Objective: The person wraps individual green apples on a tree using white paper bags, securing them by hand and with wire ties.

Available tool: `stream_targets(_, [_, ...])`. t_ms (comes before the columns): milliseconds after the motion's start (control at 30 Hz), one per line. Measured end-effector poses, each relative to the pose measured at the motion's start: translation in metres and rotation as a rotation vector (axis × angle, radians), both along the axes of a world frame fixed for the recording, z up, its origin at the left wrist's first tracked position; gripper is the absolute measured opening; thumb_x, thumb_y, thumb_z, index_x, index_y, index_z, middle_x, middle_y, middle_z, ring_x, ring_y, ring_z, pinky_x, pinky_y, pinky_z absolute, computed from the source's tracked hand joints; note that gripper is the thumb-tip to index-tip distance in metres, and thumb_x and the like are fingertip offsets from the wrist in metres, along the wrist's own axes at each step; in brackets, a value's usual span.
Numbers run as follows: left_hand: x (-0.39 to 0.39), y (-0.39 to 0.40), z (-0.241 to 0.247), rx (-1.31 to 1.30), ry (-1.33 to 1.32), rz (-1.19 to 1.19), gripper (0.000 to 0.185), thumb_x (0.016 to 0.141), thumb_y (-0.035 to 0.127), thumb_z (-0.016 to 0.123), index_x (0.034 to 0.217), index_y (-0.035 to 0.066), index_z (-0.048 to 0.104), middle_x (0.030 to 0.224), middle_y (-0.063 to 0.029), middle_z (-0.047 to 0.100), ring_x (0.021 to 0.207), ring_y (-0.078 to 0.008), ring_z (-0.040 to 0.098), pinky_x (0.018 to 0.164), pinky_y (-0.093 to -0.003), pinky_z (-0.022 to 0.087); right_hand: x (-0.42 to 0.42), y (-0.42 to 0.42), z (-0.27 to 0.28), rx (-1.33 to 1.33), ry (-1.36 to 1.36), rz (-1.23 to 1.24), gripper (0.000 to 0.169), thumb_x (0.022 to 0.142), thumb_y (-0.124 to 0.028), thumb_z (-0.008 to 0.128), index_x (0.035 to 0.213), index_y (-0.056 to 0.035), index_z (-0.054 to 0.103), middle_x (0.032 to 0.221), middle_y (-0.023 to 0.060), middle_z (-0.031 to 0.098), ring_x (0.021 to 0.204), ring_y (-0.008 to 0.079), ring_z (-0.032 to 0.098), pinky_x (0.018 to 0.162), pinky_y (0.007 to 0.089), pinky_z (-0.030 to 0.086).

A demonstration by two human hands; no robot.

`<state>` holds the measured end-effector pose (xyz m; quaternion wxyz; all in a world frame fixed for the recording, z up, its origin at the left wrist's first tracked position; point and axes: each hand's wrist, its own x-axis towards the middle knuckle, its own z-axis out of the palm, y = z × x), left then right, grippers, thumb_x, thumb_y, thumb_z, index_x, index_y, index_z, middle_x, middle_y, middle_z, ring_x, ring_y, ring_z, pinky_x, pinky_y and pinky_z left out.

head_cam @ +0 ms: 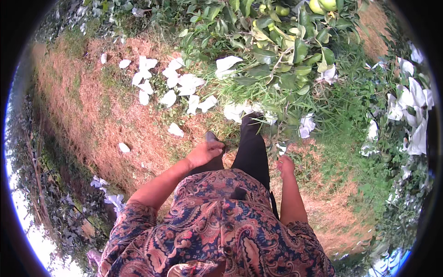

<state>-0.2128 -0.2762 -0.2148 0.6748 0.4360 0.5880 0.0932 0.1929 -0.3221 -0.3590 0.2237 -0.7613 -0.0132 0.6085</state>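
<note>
My left hand [205,153] hangs over my left leg and shoe, its fingers curled; whether anything is inside them cannot be made out. My right hand [285,164] is beside my right thigh, fingers bent, just below a small white scrap [281,149]; whether they touch is unclear. Ahead of my feet, white paper-like pieces [188,84] lie scattered on dry grass. A leafy fruit-tree branch [289,62] reaches in above the grass, with green apples [322,5] at the top edge.
On the right, white paper-like wraps [415,110] hang among foliage. A white piece [306,125] lies beyond my right hand. More shrubs [59,197] with pale leaves line the left rim. Long green grass [252,90] grows under the branch, in front of my right foot.
</note>
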Motion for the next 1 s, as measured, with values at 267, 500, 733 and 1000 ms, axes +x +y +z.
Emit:
stream_targets(267, [-0.146,-0.166,0.010,-0.091,0.023,0.500,0.038,0.085,0.019,0.057,0.116,-0.002,0.055,0.105,-0.0110,0.063,0.093,-0.0164,0.059,0.085,-0.0290,0.045,-0.101,-0.009,0.046,0.110,-0.021,0.270,0.029,0.084,-0.018,0.056,0.111,-0.0090,0.051,0.090,0.0050,0.060,0.070,0.0154,0.060,0.053,0.0246,0.043])
stream_targets(500, [-0.163,-0.190,0.006,-0.110,-0.067,0.656,0.034,0.085,0.014,0.057,0.114,-0.003,0.056,0.101,-0.0089,0.062,0.086,-0.0147,0.058,0.081,-0.0280,0.045,-0.117,-0.013,0.084,0.105,-0.135,0.380,0.022,0.086,-0.020,0.054,0.107,-0.0114,0.052,0.085,0.0034,0.061,0.066,0.0158,0.062,0.054,0.0251,0.043])
stream_targets(733, [-0.164,-0.181,0.005,-0.044,-0.179,0.753,0.030,0.086,0.013,0.054,0.113,-0.002,0.056,0.099,-0.0056,0.062,0.083,-0.0122,0.056,0.075,-0.0263,0.045,-0.121,0.003,0.079,0.050,-0.127,0.525,0.020,0.088,-0.023,0.052,0.104,-0.0109,0.052,0.085,0.0049,0.062,0.066,0.0186,0.062,0.054,0.0314,0.044])
stream_targets(1000, [-0.187,-0.148,0.015,-0.096,-0.142,0.912,0.029,0.086,0.015,0.056,0.110,0.000,0.058,0.093,-0.0036,0.063,0.075,-0.0109,0.056,0.067,-0.0247,0.044,-0.161,0.075,0.060,0.117,-0.033,0.602,0.024,0.086,-0.021,0.054,0.107,-0.0098,0.055,0.087,0.0061,0.063,0.068,0.0164,0.062,0.056,0.0290,0.046])
